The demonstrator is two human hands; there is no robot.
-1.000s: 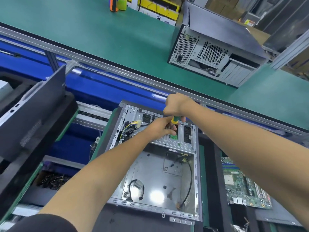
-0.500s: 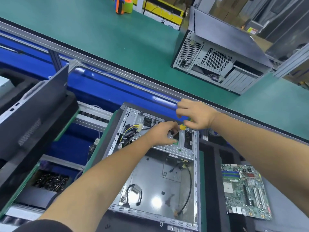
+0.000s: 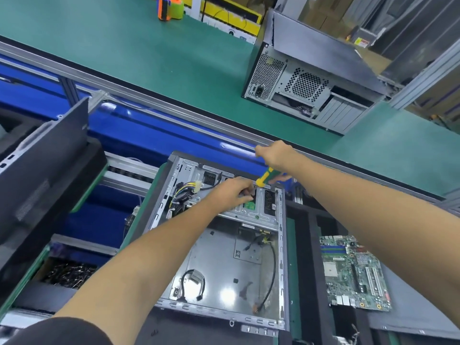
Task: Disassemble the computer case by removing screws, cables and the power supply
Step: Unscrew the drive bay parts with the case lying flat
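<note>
Screwdriver (image 3: pixel 265 176) now higher, more tilted

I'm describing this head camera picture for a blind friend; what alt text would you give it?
Two bare hands work inside an open computer case: the right hand grips a yellow-green screwdriver, the left hand pinches something small beside its tip. A circuit board lies to the right.

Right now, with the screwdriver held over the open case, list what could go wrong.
1. The left hand sits right by the screwdriver tip; a slip could jab its fingers.
2. A freed screw could drop into the open case among its loose black cables.
3. The motherboard lies bare under the right forearm; a sweep could knock it.
</note>
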